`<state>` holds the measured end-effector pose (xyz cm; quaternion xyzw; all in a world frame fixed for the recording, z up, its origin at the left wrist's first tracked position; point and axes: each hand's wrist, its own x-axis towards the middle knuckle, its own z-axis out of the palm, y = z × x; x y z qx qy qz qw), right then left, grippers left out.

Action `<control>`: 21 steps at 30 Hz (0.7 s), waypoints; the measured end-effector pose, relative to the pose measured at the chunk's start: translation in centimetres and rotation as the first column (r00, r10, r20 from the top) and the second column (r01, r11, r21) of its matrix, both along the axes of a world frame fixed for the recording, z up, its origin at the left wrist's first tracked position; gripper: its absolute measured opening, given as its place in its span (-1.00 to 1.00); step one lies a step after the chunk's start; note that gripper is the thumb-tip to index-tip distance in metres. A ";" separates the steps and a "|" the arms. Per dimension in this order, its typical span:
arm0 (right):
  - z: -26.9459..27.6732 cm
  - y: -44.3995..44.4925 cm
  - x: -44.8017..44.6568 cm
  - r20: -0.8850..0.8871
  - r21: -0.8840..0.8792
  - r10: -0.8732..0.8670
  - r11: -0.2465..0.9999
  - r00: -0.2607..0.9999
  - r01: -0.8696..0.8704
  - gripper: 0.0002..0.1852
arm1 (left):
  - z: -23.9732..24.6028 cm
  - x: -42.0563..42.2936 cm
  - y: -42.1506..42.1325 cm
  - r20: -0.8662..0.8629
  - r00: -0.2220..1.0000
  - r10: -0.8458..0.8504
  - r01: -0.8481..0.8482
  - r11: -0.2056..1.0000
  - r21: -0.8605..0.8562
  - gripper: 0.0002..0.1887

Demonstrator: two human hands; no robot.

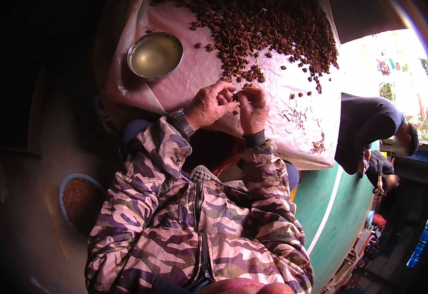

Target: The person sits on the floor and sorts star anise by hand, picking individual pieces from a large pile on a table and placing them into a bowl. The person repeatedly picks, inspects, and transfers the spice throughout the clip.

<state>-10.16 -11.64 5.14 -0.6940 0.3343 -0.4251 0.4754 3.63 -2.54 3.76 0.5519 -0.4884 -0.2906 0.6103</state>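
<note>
My left hand (212, 104) and my right hand (252, 109) meet above the near edge of the covered table. A small dark piece, apparently star anise (235, 97), sits between their fingertips and is partly hidden by them. Just beyond my fingers, a large heap of star anise (272, 33) spreads over the pale plastic sheet (188, 92). A few loose pods lie close to my hands. Thin dark stems or scraps (295, 117) are scattered to the right of my right hand.
A metal bowl of yellowish liquid (155, 57) stands at the table's left. On the floor at left are a blue-rimmed basin of reddish-brown material (79, 198) and a straw broom (54, 217). Two other people (368, 125) are at right, over a green floor (318, 202).
</note>
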 end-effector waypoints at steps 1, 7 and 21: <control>-1.1 -0.2 0.2 -0.036 -0.077 0.022 0.997 0.999 -0.025 -0.82 | 0.1 0.0 0.1 0.048 0.999 -0.006 0.005 1.000 0.013 -0.65; -0.1 0.4 0.3 0.160 0.097 0.144 0.982 0.977 -0.160 -0.77 | -0.3 0.4 0.1 0.065 0.998 0.019 -0.017 0.999 -0.033 -0.74; 0.8 -0.2 -0.2 0.611 0.609 0.060 0.602 0.789 -0.517 -0.82 | -2.0 1.2 -0.1 -0.669 0.733 -0.124 0.152 0.988 -0.016 -0.77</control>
